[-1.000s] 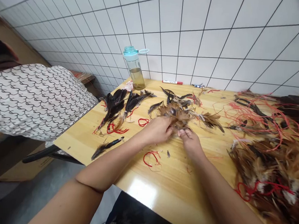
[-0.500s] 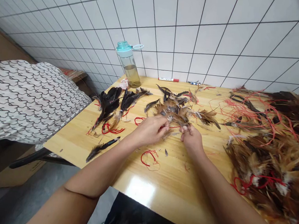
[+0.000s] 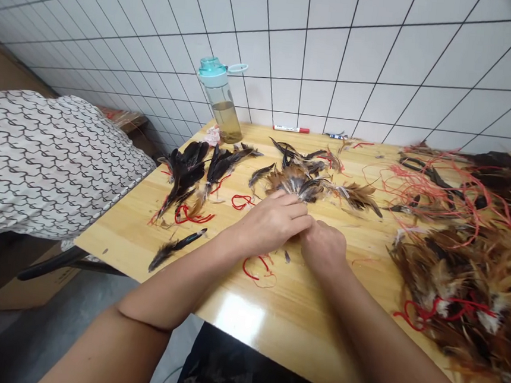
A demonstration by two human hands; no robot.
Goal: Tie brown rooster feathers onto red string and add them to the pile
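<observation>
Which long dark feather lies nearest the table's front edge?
The long dark feather just beyond the left forearm; it lies alone, the others bunch in black clumps farther back.

Right now the bare left hand (image 3: 270, 225) and bare right hand (image 3: 324, 251) are cupped together, hiding whatever's between them, the brown-and-cream feather heap (image 3: 466, 287) runs off the right edge, and that tiny blue-and-white object (image 3: 337, 136) at the back is too small to call!

Feathers (image 3: 462, 281) right, bottle (image 3: 220, 100) behind, cloth (image 3: 38, 160) left
</observation>
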